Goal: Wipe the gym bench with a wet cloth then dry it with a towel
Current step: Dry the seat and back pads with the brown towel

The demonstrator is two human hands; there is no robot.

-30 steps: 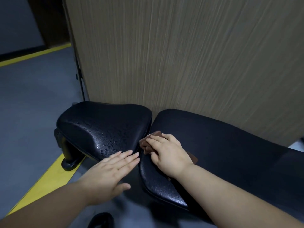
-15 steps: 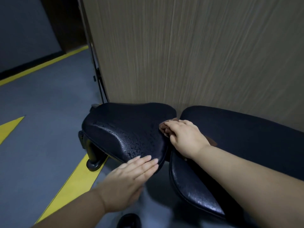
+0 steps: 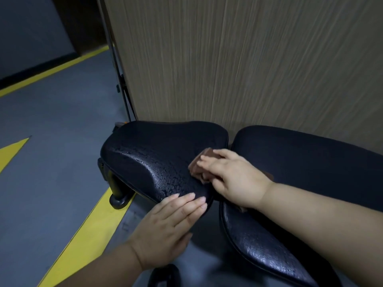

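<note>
Grey floor (image 3: pixel 51 162) and wood-grain panel (image 3: pixel 248 69) framed the bench. Left hand (image 3: pixel 165 230) rested flat on the cracked seat pad (image 3: pixel 155 158), fingers together. The brown cloth (image 3: pixel 200 166), mostly hidden, lay on that pad beneath the right hand (image 3: pixel 234 179), whose fingers pressed close-set. The back pad (image 3: pixel 310 162) was cut off.

Right hand (image 3: pixel 234 179) presses brown cloth (image 3: pixel 200 166) on seat pad (image 3: pixel 157 154) — left hand (image 3: pixel 167 226) flat.
</note>
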